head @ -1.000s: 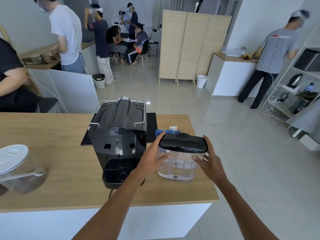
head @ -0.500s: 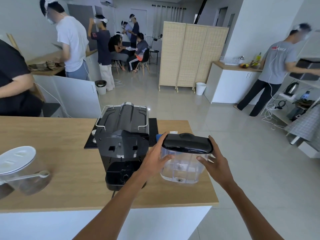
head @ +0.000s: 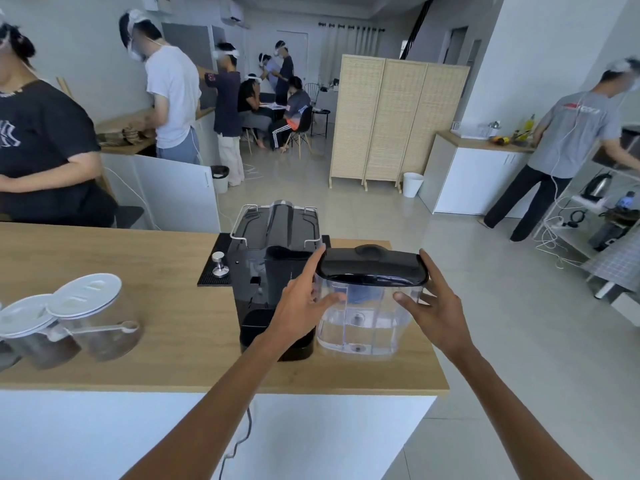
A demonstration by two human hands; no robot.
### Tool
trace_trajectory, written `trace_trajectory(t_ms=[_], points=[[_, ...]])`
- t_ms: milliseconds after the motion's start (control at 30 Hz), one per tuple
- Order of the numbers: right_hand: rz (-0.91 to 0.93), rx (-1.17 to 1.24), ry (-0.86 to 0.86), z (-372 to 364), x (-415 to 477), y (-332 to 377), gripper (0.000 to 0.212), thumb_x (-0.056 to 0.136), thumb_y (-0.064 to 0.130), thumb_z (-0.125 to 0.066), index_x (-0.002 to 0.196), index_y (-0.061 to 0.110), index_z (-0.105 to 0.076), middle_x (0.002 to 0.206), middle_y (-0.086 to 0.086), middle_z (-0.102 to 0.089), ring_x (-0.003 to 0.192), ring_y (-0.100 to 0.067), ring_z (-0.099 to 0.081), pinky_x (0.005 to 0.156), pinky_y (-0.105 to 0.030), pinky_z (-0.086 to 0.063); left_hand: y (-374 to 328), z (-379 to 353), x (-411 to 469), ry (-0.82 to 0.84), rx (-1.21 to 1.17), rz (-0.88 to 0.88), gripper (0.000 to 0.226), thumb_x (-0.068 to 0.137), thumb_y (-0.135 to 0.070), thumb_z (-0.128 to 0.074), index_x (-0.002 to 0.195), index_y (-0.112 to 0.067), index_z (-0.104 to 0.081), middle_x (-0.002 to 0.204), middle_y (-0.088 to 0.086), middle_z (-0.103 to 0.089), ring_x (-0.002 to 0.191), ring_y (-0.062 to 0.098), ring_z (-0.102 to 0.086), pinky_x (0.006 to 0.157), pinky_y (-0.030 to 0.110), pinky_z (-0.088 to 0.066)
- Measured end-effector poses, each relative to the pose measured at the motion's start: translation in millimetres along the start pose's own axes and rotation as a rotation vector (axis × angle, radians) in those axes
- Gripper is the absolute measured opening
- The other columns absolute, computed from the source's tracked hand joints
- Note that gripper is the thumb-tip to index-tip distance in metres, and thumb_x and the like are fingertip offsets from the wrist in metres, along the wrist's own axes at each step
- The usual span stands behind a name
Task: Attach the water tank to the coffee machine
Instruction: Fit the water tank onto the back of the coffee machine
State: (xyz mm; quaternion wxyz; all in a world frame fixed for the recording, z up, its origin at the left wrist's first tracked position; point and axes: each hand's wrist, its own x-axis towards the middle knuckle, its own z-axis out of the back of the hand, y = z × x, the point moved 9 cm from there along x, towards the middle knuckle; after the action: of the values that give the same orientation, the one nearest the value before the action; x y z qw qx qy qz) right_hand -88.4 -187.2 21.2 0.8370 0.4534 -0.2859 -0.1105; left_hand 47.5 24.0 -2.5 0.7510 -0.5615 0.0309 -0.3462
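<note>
The water tank (head: 367,317) is clear plastic with a black lid. It is raised a little off the wooden counter (head: 173,306), just right of the black coffee machine (head: 273,271), whose back faces me. My left hand (head: 304,306) grips the tank's left side, between tank and machine. On the tank's right side is my right hand (head: 433,306), thumb across the front wall. The tank is upright and looks empty.
A metal tamper (head: 220,265) stands on a black mat left of the machine. Two lidded jars (head: 90,317) with scoops sit at the counter's left. The counter's right edge is just beyond the tank. Several people work further back in the room.
Both hands have lifted the tank slightly and kept it beside the machine. The camera has tilted up and the view has pulled back, showing more of the jars.
</note>
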Motion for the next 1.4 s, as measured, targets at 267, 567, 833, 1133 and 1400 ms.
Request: trace_trajectory(t_ms=[267,567,833,1133,1400], points=[[0.079,0.031,0.052,-69,-1,38,0.088,0.084,0.023,-0.077,0.156,0.031,-0.027,0.131,0.029,-0.055,0.12,-0.014,-0.06,0.098,-0.027,-0.052,19,76,-26,-0.119,0.048,0.026,0.095,0.072,-0.064,-0.071,0.148,-0.056,-0.014,0.095,-0.006,-0.043,0.075,0.002,-0.036,0.077,0.032,-0.037],[0.012,0.147,0.097,-153,5,57,0.086,0.087,0.016,-0.074,0.156,0.035,-0.025,0.134,0.02,-0.06,0.123,-0.005,-0.058,0.102,-0.034,-0.053,57,138,-39,-0.205,0.05,0.056,0.094,0.073,-0.065,-0.068,0.149,-0.055,-0.013,0.092,-0.02,-0.035,0.074,-0.005,-0.035,0.079,0.029,-0.034],[-0.011,0.195,0.077,-187,5,56,0.085,0.09,0.011,-0.07,0.151,0.045,-0.022,0.131,0.04,-0.053,0.128,0.009,-0.05,0.106,-0.019,-0.044,82,154,-37,-0.23,0.042,0.056,0.095,0.083,-0.045,-0.071,0.152,-0.048,-0.006,0.1,-0.013,-0.053,0.077,0.014,-0.057,0.079,0.02,-0.042],[-0.026,0.123,-0.005,-192,8,51,0.083,0.09,0.02,-0.07,0.153,0.045,-0.021,0.139,0.027,-0.053,0.131,0.003,-0.049,0.107,-0.022,-0.042,92,146,-31,-0.227,0.045,0.058,0.094,0.084,-0.052,-0.064,0.154,-0.041,-0.003,0.075,-0.024,-0.046,0.071,0.001,-0.039,0.06,0.015,-0.033],[-0.025,0.075,-0.07,-192,11,37,0.078,0.091,0.021,-0.069,0.154,0.036,-0.026,0.129,0.036,-0.054,0.121,-0.006,-0.059,0.103,-0.036,-0.052,94,141,-22,-0.211,0.025,0.026,0.087,0.088,-0.045,-0.065,0.154,-0.041,-0.008,0.086,-0.003,-0.06,0.066,0.012,-0.04,0.062,0.03,-0.039]])
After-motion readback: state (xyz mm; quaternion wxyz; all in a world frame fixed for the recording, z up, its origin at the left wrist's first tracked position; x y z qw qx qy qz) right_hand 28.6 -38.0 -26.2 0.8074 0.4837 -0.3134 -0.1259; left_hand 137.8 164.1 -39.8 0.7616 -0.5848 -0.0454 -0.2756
